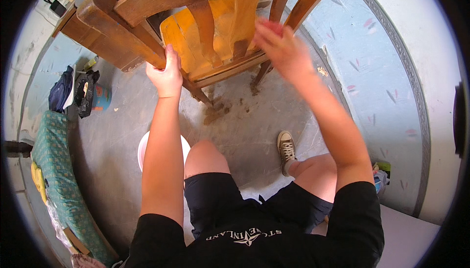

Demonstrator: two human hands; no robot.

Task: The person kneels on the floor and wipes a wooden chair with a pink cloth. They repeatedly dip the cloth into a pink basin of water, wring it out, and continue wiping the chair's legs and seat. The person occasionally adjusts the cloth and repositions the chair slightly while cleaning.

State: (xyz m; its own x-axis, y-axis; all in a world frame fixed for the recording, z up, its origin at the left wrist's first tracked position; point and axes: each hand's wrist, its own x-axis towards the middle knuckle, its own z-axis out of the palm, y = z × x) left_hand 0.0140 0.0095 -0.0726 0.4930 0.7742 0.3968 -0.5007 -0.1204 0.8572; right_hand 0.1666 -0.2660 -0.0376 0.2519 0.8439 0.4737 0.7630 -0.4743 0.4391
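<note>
A wooden chair (145, 1) with curved back slats stands before me, its back towards me and its yellowish seat (180, 33) behind the slats. My left hand (167, 71) grips the chair's left back post, low down near the seat. My right hand (282, 51), blurred, is at the right side of the chair back, with a red cloth or sponge (273, 27) in its fingers; whether this touches the slats I cannot tell. Dark wet-looking patches (216, 112) mark the grey floor by the chair legs.
A white-rimmed basin (142, 150) is partly hidden under my left forearm. A green patterned cushioned piece (55, 150) runs along the left. Beyond it stand a bin (101, 97) and a black plastic bag (86, 91). A blue patterned wall panel (378, 80) rises at right.
</note>
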